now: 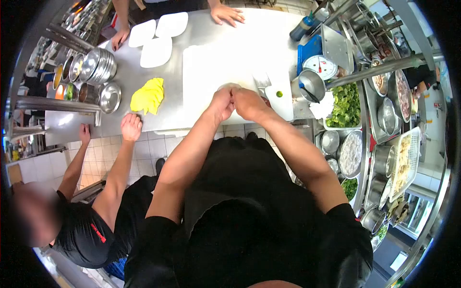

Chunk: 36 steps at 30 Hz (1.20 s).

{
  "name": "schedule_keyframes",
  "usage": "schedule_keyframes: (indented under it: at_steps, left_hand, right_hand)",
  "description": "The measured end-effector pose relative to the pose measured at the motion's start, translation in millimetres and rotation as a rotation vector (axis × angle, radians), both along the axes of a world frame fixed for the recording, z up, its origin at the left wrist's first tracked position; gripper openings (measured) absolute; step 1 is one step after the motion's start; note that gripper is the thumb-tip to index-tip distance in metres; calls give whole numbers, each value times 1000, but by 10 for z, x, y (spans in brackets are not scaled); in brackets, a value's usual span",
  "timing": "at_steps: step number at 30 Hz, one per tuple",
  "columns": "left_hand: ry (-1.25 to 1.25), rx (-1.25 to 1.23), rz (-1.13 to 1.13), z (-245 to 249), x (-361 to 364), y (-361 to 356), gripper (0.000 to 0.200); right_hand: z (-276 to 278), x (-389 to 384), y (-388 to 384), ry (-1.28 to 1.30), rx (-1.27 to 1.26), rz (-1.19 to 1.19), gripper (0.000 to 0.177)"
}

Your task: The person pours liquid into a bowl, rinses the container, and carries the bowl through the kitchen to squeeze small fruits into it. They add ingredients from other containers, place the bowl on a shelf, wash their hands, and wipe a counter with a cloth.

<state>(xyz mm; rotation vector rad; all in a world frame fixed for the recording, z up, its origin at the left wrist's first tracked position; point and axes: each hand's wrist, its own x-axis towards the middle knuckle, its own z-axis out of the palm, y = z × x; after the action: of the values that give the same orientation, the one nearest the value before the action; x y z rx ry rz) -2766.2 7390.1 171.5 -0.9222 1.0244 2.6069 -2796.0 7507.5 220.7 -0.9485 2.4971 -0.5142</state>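
Note:
My left hand (222, 104) and my right hand (249, 104) meet over the front part of a white cutting board (201, 72). Both have their fingers curled in and pressed together. A pale, whitish rounded thing (229, 86) shows just beyond the fingertips, but glare hides its kind, and what the fingers hold is hidden. A broad knife blade (261, 79) lies on the board beyond my right hand, its handle partly covered by that hand. To its right sits a small cut green piece (279, 94), perhaps lime.
A yellow cloth (148, 96), white plates (157, 52) and stacked metal bowls (98, 66) are at left. A scale (320, 66), metal pot (311, 82) and leafy greens (344, 106) stand right. A co-worker's hand (131, 127) rests at the left edge; another person's hand (226, 14) lies opposite.

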Motion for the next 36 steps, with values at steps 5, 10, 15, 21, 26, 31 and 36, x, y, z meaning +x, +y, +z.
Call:
schedule_keyframes:
  at_steps: [5,10,15,21,26,31,36]
  left_hand:
    - [55,-7,-57,-69,71,-30,19]
    - [32,-12,-10,-8,52,-43,23]
    - [25,-7,-10,-5,64,-32,23]
    - [-11,-12,16,34,58,-28,23]
    - [63,-9,-66,-147,55,-114,27]
    - [40,25,-72,-43,57,-89,23]
    - [53,19,-100,19,-11,-93,22]
  right_hand:
    - [30,46,29,41,5,39,23]
    - [-69,-18,-11,47,-62,68,21]
    - [-129,-21,-24,33,-90,43,20]
    - [-147,-14,-31,33,-105,26,22]
    - [-146,-36,-32,70,-109,14,21]
    - [-93,-44,-24,35,-64,-3,21]
    - [89,-54,-12,15,-35,-61,27]
